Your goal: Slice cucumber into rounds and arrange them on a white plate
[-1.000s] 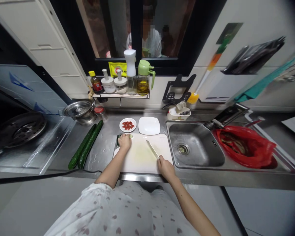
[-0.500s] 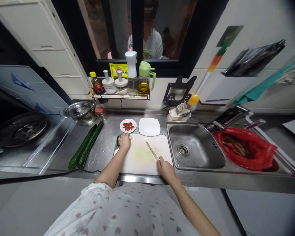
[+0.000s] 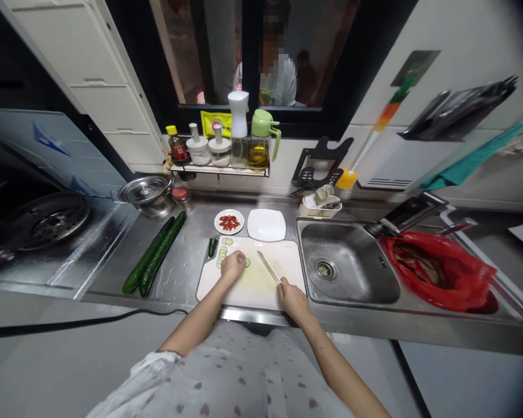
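Keep the knife (image 3: 269, 266), in the right hand (image 3: 293, 299)'s closed grip, clear of the left hand (image 3: 232, 267); that bent grip is beside cucumber slices (image 3: 222, 253) on the cutting board (image 3: 259, 295), holding what I cannot tell.

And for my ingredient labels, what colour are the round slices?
The slices are pale green with darker green edges, clearest in the head view.

Round pale-green cucumber slices (image 3: 222, 253) are spread on a white rectangular board (image 3: 248, 291); a slim silver-bladed knife (image 3: 269, 267) is held aslant over it.
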### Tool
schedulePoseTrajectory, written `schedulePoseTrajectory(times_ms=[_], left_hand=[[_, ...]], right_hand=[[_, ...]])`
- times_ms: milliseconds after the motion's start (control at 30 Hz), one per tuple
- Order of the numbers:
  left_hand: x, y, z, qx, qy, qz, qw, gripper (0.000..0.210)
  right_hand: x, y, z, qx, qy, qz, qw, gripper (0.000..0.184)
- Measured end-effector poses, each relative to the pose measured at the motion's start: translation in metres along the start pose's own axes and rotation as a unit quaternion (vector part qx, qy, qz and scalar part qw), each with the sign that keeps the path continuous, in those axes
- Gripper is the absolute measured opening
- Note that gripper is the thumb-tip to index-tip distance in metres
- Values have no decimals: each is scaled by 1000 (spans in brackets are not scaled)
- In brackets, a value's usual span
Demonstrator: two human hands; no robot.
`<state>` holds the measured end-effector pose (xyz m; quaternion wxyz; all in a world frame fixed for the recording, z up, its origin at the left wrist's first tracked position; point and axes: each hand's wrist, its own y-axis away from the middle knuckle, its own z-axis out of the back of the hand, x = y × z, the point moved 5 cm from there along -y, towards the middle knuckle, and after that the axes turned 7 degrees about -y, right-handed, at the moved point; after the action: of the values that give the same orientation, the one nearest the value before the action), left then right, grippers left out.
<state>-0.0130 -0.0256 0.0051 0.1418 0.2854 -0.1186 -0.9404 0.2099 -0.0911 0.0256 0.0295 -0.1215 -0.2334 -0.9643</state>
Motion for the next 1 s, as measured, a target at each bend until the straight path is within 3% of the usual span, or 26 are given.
schedulePoseTrajectory(times_ms=[200,533,1000], left_hand=[[10,18,-16,9,-5,0,1000,15],[14,16,-7,-66,-41,-69,995,22],[22,14,-11,-73,-59,-62,994,21]], right_hand=[[1,0,2,8,10,5,1000,31],[3,3,2,6,21,11,1000,31],[22,25,1,13,60,65,996,30]])
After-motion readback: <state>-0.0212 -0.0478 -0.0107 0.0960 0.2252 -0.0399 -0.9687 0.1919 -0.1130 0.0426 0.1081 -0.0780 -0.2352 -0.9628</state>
